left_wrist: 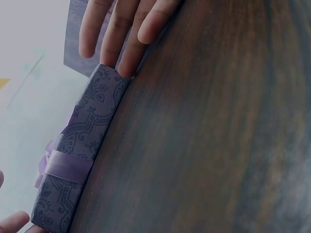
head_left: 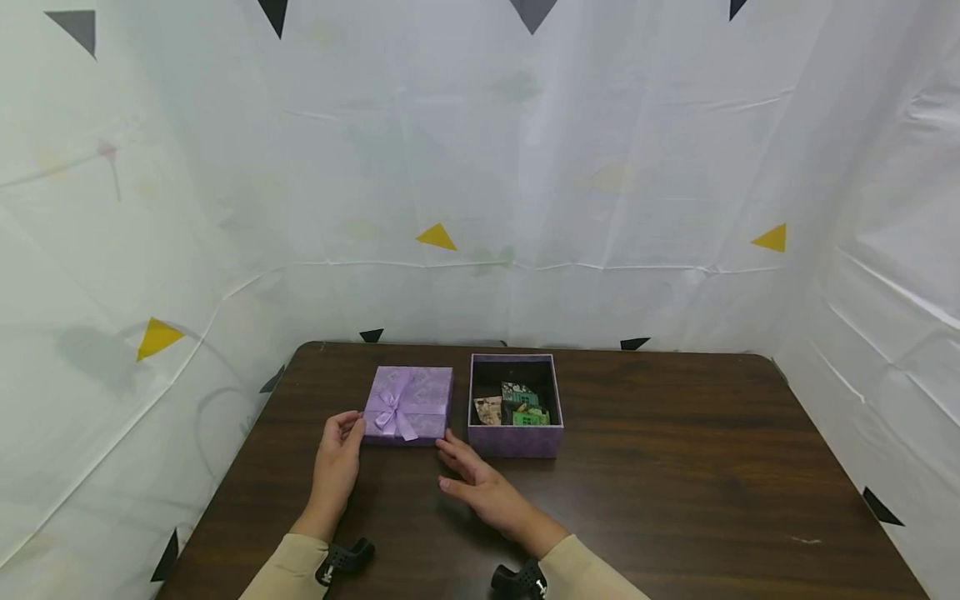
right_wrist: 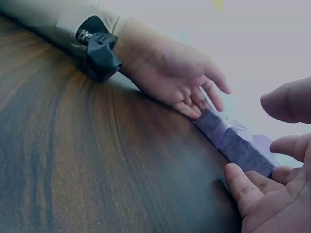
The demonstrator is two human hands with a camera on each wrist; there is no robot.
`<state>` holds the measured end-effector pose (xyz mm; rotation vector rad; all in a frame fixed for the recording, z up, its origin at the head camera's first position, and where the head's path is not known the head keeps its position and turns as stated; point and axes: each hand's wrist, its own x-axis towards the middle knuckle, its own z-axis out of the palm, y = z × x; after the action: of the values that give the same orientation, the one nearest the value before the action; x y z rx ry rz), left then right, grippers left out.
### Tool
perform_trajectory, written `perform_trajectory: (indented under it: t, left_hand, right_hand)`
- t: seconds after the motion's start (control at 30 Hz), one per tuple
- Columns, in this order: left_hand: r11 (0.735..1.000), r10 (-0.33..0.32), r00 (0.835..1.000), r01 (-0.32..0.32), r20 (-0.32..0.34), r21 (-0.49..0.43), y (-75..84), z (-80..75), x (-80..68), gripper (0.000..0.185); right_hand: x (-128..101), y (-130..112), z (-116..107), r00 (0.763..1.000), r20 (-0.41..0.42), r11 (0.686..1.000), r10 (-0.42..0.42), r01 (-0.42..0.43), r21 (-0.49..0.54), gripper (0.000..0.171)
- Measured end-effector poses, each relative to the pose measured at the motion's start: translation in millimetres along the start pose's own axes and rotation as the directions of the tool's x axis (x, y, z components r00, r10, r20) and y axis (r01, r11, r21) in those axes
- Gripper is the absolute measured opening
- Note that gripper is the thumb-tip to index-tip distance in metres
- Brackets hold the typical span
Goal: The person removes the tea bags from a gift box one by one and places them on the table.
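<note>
A purple patterned box lid (head_left: 409, 403) with a lilac ribbon bow (head_left: 394, 408) lies flat on the table. At its left edge is my left hand (head_left: 337, 462), thumb and fingers loosely bent against the side near the front corner. My right hand (head_left: 487, 492) reaches to the lid's front right corner with fingers extended, thumb apart. In the left wrist view, fingertips of the right hand (left_wrist: 129, 34) touch the lid's far end. Beside the lid stands the matching open box (head_left: 516, 442), holding several small printed packets (head_left: 531, 418).
The dark wooden table (head_left: 675, 467) extends well to the right of the box. White sheeting (head_left: 525, 192) with black, grey and yellow triangles hangs behind and on both sides. Black straps (head_left: 347, 560) are on both wrists.
</note>
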<state>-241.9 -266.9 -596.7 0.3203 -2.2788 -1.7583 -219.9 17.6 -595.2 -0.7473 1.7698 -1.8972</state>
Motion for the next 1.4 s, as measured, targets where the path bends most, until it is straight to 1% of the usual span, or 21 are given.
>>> perform_trajectory:
  t: [0.17,0.23,0.33,0.43,0.5,0.57,0.63,0.7,0.77,0.87,0.93,0.97,1.03,1.17,1.3,1.4]
  left_hand:
    - [1.0,0.016,1.0,-0.016,-0.004,-0.021,-0.4,0.3,-1.0,0.047]
    - [0.999,0.027,1.0,-0.027,-0.004,-0.027,-0.4,-0.2,-2.0,0.046]
    - [0.998,0.05,0.999,-0.051,-0.022,-0.04,-0.1,-1.5,-3.2,0.043]
    - [0.992,0.104,0.993,-0.107,-0.052,-0.068,2.3,-4.5,-4.4,0.039]
    - [0.984,0.157,0.985,-0.162,-0.074,-0.076,7.3,-7.2,-5.5,0.036]
    - [0.973,0.219,0.972,-0.224,-0.087,-0.058,14.0,-9.6,-7.2,0.033]
    - [0.957,0.284,0.954,-0.287,-0.094,-0.029,23.1,-10.8,-10.1,0.031]
    - [0.938,0.346,0.932,-0.348,-0.103,0.001,32.2,-10.1,-13.2,0.029]
    - [0.91,0.412,0.903,-0.413,-0.118,0.015,41.5,-8.7,-16.5,0.027]
    - [0.878,0.476,0.869,-0.478,-0.136,0.023,54.4,-6.1,-21.3,0.027]
    - [0.866,0.498,0.858,-0.5,-0.125,0.02,62.1,-5.7,-23.4,0.027]
    - [0.866,0.499,0.86,-0.501,-0.111,0.012,65.6,-5.6,-23.7,0.027]
    - [0.872,0.487,0.87,-0.489,-0.079,-0.01,73.7,-4.8,-23.4,0.029]
    - [0.881,0.465,0.885,-0.464,-0.013,-0.098,89.2,0.1,-18.8,0.032]
    - [0.88,0.457,0.888,-0.444,0.047,-0.171,103.6,12.8,-15.0,0.036]
    - [0.887,0.447,0.889,-0.426,0.099,-0.179,111.5,25.1,-12.5,0.04]
  right_hand:
    - [-3,-2,1,1.0,-0.019,0.999,-0.02,0.019,-0.037,0.067]
    - [-4,-3,1,0.999,-0.024,0.997,-0.048,0.046,-0.062,0.065]
    - [-5,-6,2,0.995,-0.036,0.995,-0.092,0.09,-0.048,0.061]
    - [-6,-11,3,0.991,-0.055,0.992,-0.122,0.123,-0.002,0.054]
    - [-5,-17,4,0.989,-0.062,0.99,-0.133,0.135,0.029,0.047]
    - [-3,-25,5,0.988,-0.057,0.988,-0.144,0.146,0.04,0.039]
    - [-1,-35,6,0.986,-0.055,0.987,-0.157,0.158,0.024,0.032]
    - [1,-46,5,0.984,-0.058,0.986,-0.166,0.166,-0.011,0.027]
    - [0,-58,1,0.985,-0.068,0.986,-0.161,0.158,-0.048,0.025]
    - [-2,-75,-8,0.987,-0.093,0.99,-0.133,0.127,-0.069,0.026]
    - [-5,-85,-16,0.988,-0.11,0.992,-0.112,0.105,-0.066,0.028]
    - [-6,-89,-20,0.987,-0.118,0.992,-0.11,0.102,-0.071,0.028]
    - [-8,-96,-30,0.986,-0.131,0.992,-0.101,0.09,-0.092,0.027]
    - [-9,-108,-50,0.987,-0.137,0.984,-0.085,0.062,-0.168,0.025]
    - [-10,-120,-69,0.986,-0.164,0.978,-0.04,0.005,-0.21,0.028]
    - [-12,-129,-82,0.978,-0.207,0.973,0.016,-0.063,-0.22,0.03]
